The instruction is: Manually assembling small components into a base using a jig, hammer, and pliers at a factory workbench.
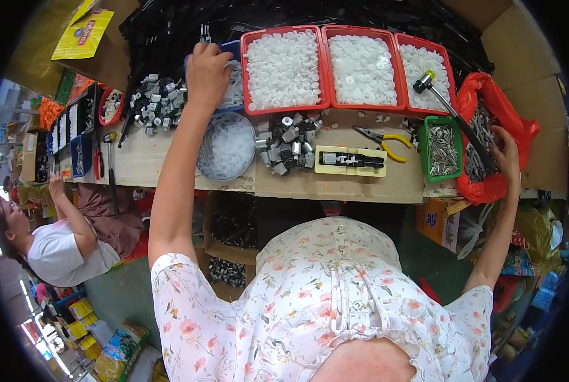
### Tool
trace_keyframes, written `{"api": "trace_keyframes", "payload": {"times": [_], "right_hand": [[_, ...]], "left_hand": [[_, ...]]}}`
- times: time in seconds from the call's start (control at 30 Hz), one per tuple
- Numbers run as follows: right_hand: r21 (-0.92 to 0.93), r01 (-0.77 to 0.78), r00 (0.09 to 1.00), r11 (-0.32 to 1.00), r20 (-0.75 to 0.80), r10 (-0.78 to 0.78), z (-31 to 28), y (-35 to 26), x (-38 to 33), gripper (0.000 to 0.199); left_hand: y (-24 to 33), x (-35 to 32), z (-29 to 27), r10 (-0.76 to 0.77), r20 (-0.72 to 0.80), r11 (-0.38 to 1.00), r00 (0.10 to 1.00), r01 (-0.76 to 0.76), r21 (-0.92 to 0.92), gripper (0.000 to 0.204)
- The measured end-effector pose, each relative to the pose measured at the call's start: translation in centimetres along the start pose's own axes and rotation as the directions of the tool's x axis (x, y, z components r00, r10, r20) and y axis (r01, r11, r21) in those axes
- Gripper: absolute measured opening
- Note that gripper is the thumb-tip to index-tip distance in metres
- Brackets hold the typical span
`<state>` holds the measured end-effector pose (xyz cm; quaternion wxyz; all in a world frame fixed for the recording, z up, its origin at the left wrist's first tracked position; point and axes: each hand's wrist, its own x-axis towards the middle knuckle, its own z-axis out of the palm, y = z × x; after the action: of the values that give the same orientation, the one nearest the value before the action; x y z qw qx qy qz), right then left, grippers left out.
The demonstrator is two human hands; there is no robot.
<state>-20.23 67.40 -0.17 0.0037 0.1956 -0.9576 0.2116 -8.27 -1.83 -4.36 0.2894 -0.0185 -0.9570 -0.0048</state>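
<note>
Stretches the left arm far forward over the desk (291, 186), with the elbow nearly straight and the forearm slanting slightly inward toward the wrist. Sets the left hand (208, 67) back-up at the near left part of a blue bin (233, 44) of pale pieces, with the fingers bent forward and their tips mostly hidden – cannot tell whether pinching anything.

Extends the right arm out to the side, with the forearm rising past the desk's right end. Bends the right hand (506, 153) inward at the red plastic bag (521, 130) of metal pieces, with curled fingers just beside the black handle of a hammer (461, 120); cannot tell whether gripping handle, bag or neither. Has that hammer leaning diagonally, with its head over the rightmost of three red bins (368, 107) of white discs.

Between the two arms, has a cream tray (351, 172) holding a black part (351, 159), well apart from both hands. Shows yellow-handled pliers (396, 139) lying just beyond it to the right, a green basket (443, 177) of metal pins near the bag, and silver-and-black pieces (289, 145) heaped beside a round tray (228, 177).
</note>
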Motion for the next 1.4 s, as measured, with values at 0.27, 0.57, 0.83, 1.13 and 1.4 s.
{"api": "trace_keyframes", "payload": {"times": [0.27, 0.57, 0.83, 1.13, 1.4], "right_hand": [[0.054, -0.078, 0.997, 0.995, 0.030, 0.076, 0.0, 1.1, -1.7, 0.041], [0.324, -0.006, 0.998, 0.946, -0.050, 0.023, 1.4, 0.8, -1.4, 0.043], [-0.286, 0.042, 0.998, 0.957, 0.052, -0.029, 3.5, 7.0, -1.9, 0.052], [-0.627, 0.161, 0.983, 0.762, 0.031, -0.182, 3.1, 3.3, -1.6, 0.051], [-0.314, -0.068, 0.991, 0.947, 0.088, 0.100, 1.4, 4.5, -1.9, 0.025]], "left_hand": [[-0.6, 0.9, 0.5, 0.226, 0.162, 0.953, 0.960, -0.253, 0.167, 0.007], [2.1, -3.4, -7.0, -0.451, 0.065, 0.781, 0.890, 0.429, -0.454, 0.024], [4.2, -9.4, -8.5, -0.342, 0.192, 0.791, 0.920, 0.392, -0.471, 0.019], [2.9, -10.9, -7.3, -0.226, 0.228, 0.913, 0.947, 0.288, -0.289, 0.014], [3.5, -9.4, -7.9, -0.184, 0.114, 0.915, 0.976, 0.213, -0.343, 0.016]]}}
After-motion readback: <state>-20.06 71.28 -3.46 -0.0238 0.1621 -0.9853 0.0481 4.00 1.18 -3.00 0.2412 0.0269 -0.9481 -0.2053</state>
